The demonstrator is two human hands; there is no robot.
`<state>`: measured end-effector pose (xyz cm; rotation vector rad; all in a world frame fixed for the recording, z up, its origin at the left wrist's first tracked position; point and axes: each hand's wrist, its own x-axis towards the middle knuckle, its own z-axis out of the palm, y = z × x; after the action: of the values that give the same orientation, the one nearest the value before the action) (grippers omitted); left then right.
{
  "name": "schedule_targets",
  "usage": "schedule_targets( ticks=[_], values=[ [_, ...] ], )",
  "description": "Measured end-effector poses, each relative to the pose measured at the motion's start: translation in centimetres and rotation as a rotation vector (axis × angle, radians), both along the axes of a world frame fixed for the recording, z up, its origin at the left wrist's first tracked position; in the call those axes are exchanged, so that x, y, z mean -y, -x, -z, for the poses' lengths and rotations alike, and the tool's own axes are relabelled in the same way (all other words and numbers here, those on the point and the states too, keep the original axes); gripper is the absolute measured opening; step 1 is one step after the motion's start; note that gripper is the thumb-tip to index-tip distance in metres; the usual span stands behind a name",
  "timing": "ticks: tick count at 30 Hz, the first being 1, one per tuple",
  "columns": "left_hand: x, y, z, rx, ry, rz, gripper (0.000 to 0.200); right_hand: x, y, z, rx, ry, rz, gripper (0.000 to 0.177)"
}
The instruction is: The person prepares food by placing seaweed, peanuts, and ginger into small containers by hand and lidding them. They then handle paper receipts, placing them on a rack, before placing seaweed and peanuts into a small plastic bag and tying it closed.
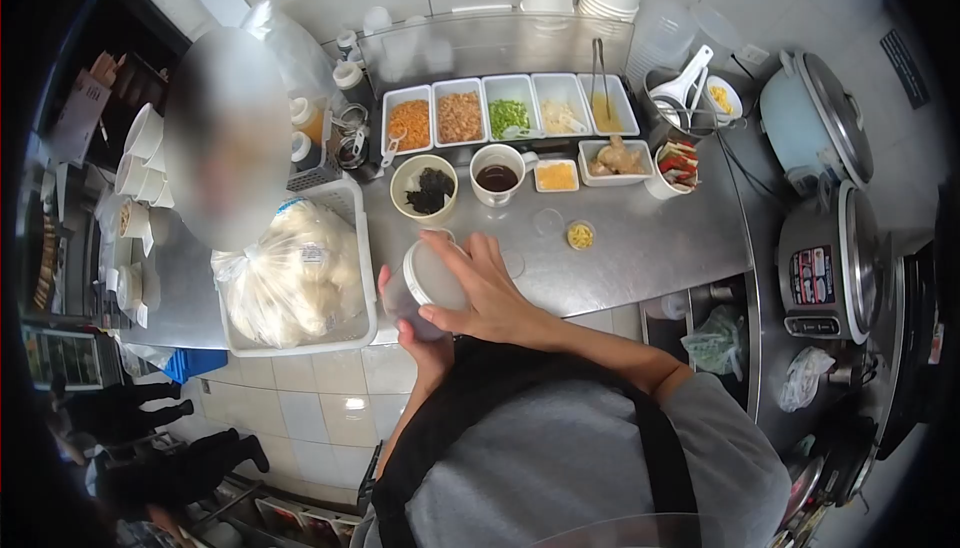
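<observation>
Close to my body at the counter's front edge, both hands are on a translucent round plastic tub (402, 296) tilted on its side, its pale lid (440, 278) facing right. My left hand (428, 344) is wrapped round its lower side, partly hidden by the tub. Across the lid lie the fingers and thumb of my right hand (490, 293), gripping its rim. Beyond the tub stand a bowl (424, 190) with black seaweed-like flakes and a white cup (497, 176) of dark liquid. A small cup of yellow pieces (580, 235) sits to the right.
White trays of chopped toppings (460, 113) line the back. At left is a basket (370, 293) holding bagged pale dough-like lumps (300, 278). A blurred person (225, 138) is behind it. Cookers (825, 268) stand at right, near a pot of utensils (680, 98).
</observation>
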<state>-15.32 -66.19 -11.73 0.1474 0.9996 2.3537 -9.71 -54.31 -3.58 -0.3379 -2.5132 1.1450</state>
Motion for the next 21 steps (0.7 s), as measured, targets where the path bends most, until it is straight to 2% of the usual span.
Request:
schedule_targets(
  ticks=[2, 4, 7, 8, 10, 11, 12, 13, 14, 16, 18, 21],
  values=[
    [0.8, -0.8, 0.7, 0.187, 0.044, 0.081, 0.073, 0.2, -1.0, 0.5, 0.011, -0.052, -0.021, 0.086],
    [0.6, -1.0, -1.2, 0.294, 0.139, 0.17, 0.071, -0.5, -1.4, 0.9, 0.02, -0.065, -0.086, 0.087],
    [2.1, 1.0, 0.2, 0.335, 0.203, 0.486, 0.074, -1.1, -2.5, 2.9, -0.082, -0.173, -0.219, 0.083],
    [2.1, 1.3, 0.3, 0.412, 0.228, 0.508, 0.077, -1.3, -3.0, 3.1, -0.157, -0.152, -0.201, 0.083],
    [3.1, 2.7, 3.3, 0.565, -0.092, 0.668, 0.079, -2.3, -4.3, 3.2, -0.304, -0.11, -0.188, 0.083],
    [3.8, 3.2, 4.4, 0.63, -0.26, 0.736, 0.08, -3.2, -5.2, 3.7, -0.226, -0.064, -0.122, 0.082],
    [4.2, 3.7, 4.4, 0.564, 0.013, 0.706, 0.082, -4.0, -6.3, 4.4, -0.149, -0.016, -0.057, 0.081],
    [4.2, 3.7, 3.9, 0.549, 0.179, 0.653, 0.082, -4.8, -7.6, 4.5, -0.01, -0.097, 0.013, 0.077],
    [4.2, 3.8, 3.7, 0.605, 0.16, 0.602, 0.081, -5.8, -9.0, 5.6, 0.155, -0.18, 0.047, 0.073],
    [4.5, 3.9, 4.5, 0.639, 0.166, 0.491, 0.081, -6.8, -11.4, 9.0, 0.381, -0.184, 0.146, 0.073],
    [4.9, 4.0, 7.0, 0.601, 0.225, 0.362, 0.083, -7.3, -12.2, 11.8, 0.351, -0.281, 0.166, 0.073],
    [4.6, 3.3, 6.3, 0.578, 0.293, 0.324, 0.084, -7.1, -12.3, 13.9, 0.273, -0.4, 0.229, 0.073]
  ],
)
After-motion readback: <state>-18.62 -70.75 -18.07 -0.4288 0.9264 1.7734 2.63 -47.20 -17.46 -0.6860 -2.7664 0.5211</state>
